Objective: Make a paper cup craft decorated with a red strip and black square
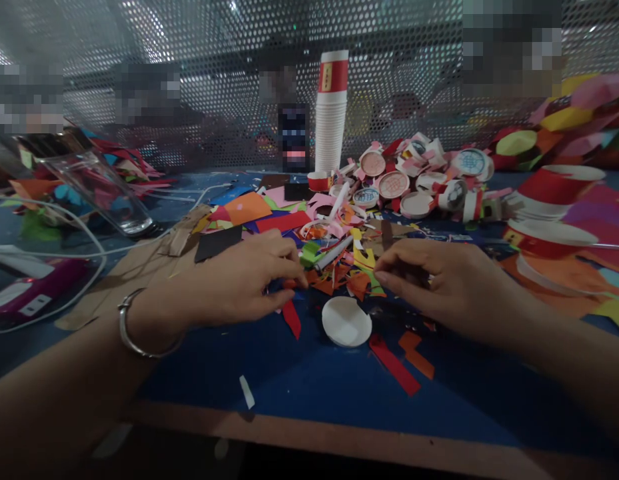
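My left hand hovers over the front of the scrap pile, its fingers loosely bent and the thumb apart from them. No held object shows in it. My right hand is across from it, thumb and forefinger tips close together beside a yellow paper scrap; whether anything is pinched there cannot be made out. Between and just below the hands lies a small round white paper piece, like a cut cup bottom. Red strips and an orange strip lie near it.
A tall stack of paper cups stands at the back, beside a heap of cut cup bottoms. Red-and-white cups are at right. A glass jar, white cable, purple box and cardboard occupy the left.
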### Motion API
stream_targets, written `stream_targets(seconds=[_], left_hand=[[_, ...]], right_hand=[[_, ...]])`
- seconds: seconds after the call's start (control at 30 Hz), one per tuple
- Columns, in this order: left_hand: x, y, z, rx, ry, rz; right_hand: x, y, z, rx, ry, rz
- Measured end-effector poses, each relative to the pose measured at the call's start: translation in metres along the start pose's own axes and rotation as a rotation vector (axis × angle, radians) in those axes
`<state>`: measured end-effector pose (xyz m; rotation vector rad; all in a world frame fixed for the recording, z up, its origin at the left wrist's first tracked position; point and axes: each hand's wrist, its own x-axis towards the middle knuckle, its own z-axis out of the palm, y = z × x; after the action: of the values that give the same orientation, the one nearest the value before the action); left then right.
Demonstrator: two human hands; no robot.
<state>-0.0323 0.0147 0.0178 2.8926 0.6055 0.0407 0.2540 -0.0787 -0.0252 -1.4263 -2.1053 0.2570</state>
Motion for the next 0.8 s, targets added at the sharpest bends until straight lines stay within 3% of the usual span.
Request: stream_targets(seconds=[0.17, 0.3, 0.5, 0.8], left_hand=[[-0.008, -0.011, -0.013, 0.139, 0.128, -0.143], [-0.009, -0.012, -0.011, 0.072, 0.157, -0.138], [-0.007, -0.004, -0.006, -0.057, -0.027, -0.102], [-0.012, 0.003, -0.002, -0.114, -0.140, -0.003]], right_hand=[[0.000, 0.001, 0.001, -0.010, -0.002, 0.002], [0.001, 0.000, 0.001, -0.007, -0.003, 0.002], [-0.001, 0.001, 0.000, -0.009, -0.003, -0.017], [-0.001, 0.001, 0.001, 0.000, -0.011, 0.008]])
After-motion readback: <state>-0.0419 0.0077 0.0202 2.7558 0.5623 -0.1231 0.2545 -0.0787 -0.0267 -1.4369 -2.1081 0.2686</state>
